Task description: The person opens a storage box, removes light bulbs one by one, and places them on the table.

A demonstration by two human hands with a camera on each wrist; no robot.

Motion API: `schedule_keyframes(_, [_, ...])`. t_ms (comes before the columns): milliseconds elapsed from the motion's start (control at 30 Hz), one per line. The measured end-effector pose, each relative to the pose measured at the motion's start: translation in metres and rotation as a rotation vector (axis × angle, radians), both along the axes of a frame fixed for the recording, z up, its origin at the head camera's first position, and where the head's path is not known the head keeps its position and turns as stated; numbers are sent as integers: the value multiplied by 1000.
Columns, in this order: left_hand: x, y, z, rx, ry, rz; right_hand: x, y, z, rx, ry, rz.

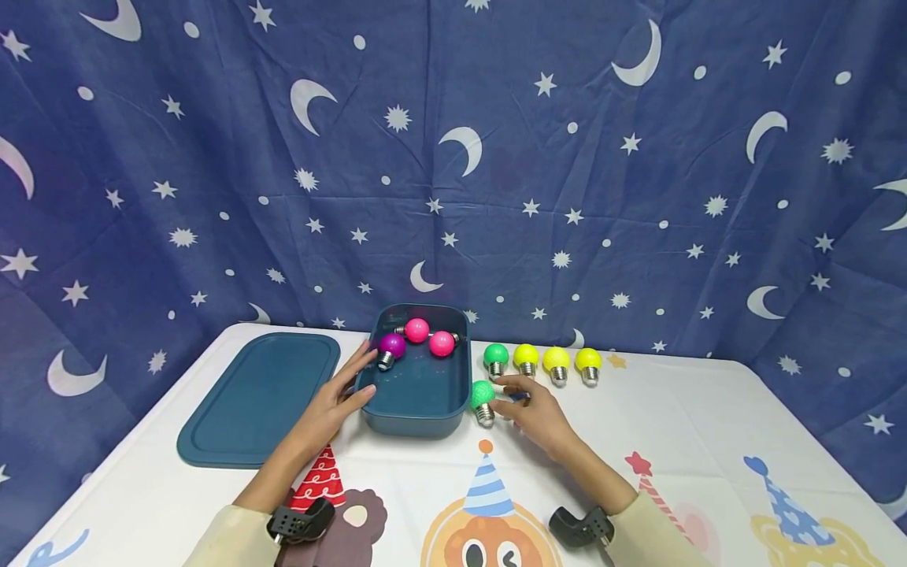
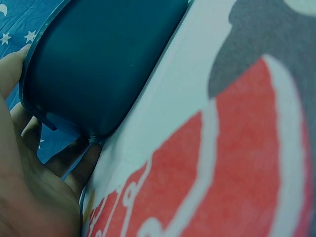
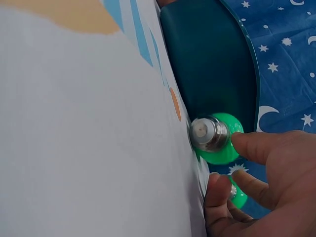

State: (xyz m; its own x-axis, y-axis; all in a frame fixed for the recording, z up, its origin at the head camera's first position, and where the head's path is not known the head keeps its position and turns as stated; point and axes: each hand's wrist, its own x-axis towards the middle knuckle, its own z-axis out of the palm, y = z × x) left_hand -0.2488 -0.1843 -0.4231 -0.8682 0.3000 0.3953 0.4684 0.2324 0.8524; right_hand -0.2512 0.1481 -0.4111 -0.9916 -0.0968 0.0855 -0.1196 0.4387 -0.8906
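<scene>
My left hand (image 1: 333, 405) rests against the left side of a dark blue box (image 1: 414, 426), fingers spread along its rim. In the left wrist view, the fingertips (image 2: 93, 154) lie against the outside wall. Inside the box are two pink light bulbs (image 1: 442, 343) and a purple light bulb (image 1: 393, 345). My right hand (image 1: 542, 421) is beside a green light bulb (image 1: 483, 394) that stands by the box's right side. The thumb touches that bulb in the right wrist view, and the index finger is apart from it. Something blue (image 1: 520, 395) shows partly hidden beneath the right hand.
Behind the right hand, another green bulb (image 1: 496, 358) and three yellow bulbs (image 1: 556, 364) form a row. A flat blue lid (image 1: 258, 398) lies left of the box. Printed cloth (image 1: 680, 425) covers the table, and a starry curtain (image 1: 496, 157) hangs behind.
</scene>
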Motion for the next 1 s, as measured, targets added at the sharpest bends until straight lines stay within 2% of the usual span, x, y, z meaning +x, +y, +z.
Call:
schedule_keyframes(133, [0,-1,0,-6,7,1,1,-4,2,-1,-6,6])
schedule_keyframes(267, [-1,-1,1,-11,13,0,2,-11,3,0,-4,48])
schedule_keyframes(433, [-1,-1,2,-12,10,-1,0,-19,2,39,37,92])
schedule_keyframes(567, [-2,-2,2,-11,8,-1,-2,-24,1,92,60,74])
schedule_keyframes(800, [-1,-3,2,-17,13,0,-1,-24,2,85,74,30])
schedule_keyframes(1000, [0,-1,2,-16,10,-7,1,-7,6,72,31,-2])
